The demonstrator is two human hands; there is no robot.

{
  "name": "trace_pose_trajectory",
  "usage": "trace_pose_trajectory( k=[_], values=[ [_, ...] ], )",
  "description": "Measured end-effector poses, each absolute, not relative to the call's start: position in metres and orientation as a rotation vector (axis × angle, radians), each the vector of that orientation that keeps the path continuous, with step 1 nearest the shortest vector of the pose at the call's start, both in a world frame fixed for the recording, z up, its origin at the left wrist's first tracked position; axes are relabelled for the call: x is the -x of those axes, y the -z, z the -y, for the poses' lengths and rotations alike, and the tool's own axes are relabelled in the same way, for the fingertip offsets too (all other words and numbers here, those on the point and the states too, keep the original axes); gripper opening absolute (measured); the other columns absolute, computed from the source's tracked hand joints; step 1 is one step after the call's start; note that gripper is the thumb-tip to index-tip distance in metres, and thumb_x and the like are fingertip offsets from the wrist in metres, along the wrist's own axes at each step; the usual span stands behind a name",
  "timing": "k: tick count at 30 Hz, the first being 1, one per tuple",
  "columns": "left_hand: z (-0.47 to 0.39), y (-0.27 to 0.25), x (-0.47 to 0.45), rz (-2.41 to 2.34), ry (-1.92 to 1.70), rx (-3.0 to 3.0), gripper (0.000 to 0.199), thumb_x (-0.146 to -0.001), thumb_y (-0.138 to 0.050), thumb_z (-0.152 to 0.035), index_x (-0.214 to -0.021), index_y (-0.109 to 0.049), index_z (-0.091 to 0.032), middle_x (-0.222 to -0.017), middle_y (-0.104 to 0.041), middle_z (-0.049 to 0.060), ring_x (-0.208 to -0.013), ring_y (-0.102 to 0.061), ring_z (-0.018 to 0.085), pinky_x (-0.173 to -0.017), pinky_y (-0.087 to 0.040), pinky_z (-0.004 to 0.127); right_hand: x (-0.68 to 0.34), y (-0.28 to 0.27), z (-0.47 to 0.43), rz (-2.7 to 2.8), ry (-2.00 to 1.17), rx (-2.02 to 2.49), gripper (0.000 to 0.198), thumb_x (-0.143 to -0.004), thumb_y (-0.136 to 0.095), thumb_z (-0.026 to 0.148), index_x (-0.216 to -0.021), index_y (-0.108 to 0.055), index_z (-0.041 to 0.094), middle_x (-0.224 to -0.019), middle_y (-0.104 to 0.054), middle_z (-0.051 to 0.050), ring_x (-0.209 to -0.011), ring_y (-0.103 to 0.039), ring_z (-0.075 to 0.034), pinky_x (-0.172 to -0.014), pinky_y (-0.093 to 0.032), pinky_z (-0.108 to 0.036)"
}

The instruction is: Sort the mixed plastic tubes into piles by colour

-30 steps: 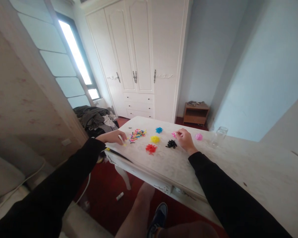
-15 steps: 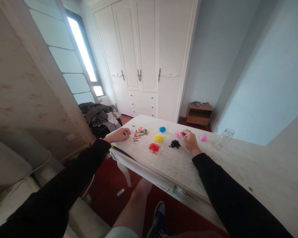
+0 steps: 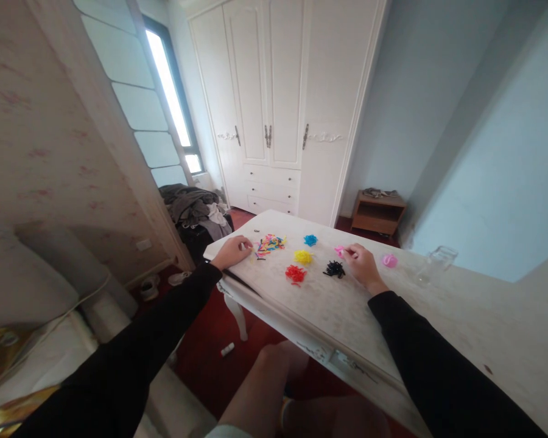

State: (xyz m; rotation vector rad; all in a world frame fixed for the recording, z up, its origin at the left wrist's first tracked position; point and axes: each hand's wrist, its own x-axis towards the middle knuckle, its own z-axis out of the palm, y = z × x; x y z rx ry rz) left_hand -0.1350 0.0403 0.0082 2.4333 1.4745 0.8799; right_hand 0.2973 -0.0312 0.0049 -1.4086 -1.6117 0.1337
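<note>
We have our left hand (image 3: 234, 252) at the left end of the bench (image 3: 338, 316), just beside the mixed pile (image 3: 271, 244) of small coloured pieces; its fingers are bent and drawn together, but we cannot tell whether a piece is between them. Our right hand (image 3: 360, 263) is at the pink pile (image 3: 339, 250), fingers gathered by its right edge; whether they grasp a piece or only touch the heap is too small to tell. The black pile (image 3: 335, 269) lies just on the near side, with the yellow pile (image 3: 302, 257), red pile (image 3: 295, 274) and blue pile (image 3: 310, 240) to the left. To work well here, we would pinch one piece at a time with a light touch, lift it clear of its neighbours, and hold the right palm high enough not to brush the black pieces
</note>
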Motion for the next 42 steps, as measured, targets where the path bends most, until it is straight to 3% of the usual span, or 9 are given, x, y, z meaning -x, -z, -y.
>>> trace_pose_trajectory(
  k=[7,16,28,42],
  values=[
    [-0.036,-0.005,0.134,-1.496,-0.891,-2.482,0.017,-0.082,-0.058,-0.029,-0.083,-0.071,-0.018,-0.088,-0.068,0.006,-0.073,-0.056,0.018,-0.073,-0.044,0.031,-0.299,-0.005,0.032,1.573,-0.128,1.444,0.027,-0.08,-0.055,0.041,-0.069,-0.066,0.019,-0.079,-0.069,-0.008,-0.07,-0.057,-0.02,-0.071,-0.045,-0.034],
    [-0.032,-0.006,0.132,-1.445,-0.939,-2.512,0.024,-0.092,-0.051,-0.032,-0.094,-0.071,-0.019,-0.091,-0.067,0.006,-0.071,-0.055,0.018,-0.075,-0.043,0.032,-0.295,-0.01,0.035,1.569,-0.162,1.449,0.028,-0.078,-0.055,0.043,-0.066,-0.066,0.02,-0.078,-0.07,-0.008,-0.07,-0.058,-0.02,-0.069,-0.045,-0.034],
    [-0.028,-0.009,0.132,-1.291,-0.845,-2.53,0.029,-0.089,-0.059,-0.039,-0.096,-0.078,-0.019,-0.101,-0.071,0.007,-0.071,-0.056,0.016,-0.073,-0.044,0.03,-0.296,-0.009,0.034,1.595,-0.178,1.456,0.027,-0.076,-0.057,0.044,-0.067,-0.067,0.02,-0.079,-0.072,-0.009,-0.073,-0.06,-0.022,-0.072,-0.045,-0.035],
    [-0.029,-0.006,0.134,-1.274,-0.892,-2.535,0.023,-0.092,-0.055,-0.036,-0.091,-0.07,-0.019,-0.099,-0.067,0.005,-0.072,-0.055,0.016,-0.073,-0.043,0.031,-0.307,-0.006,0.037,1.58,-0.115,1.476,0.029,-0.077,-0.056,0.045,-0.069,-0.068,0.02,-0.078,-0.073,-0.009,-0.076,-0.062,-0.024,-0.076,-0.046,-0.037]
  ],
)
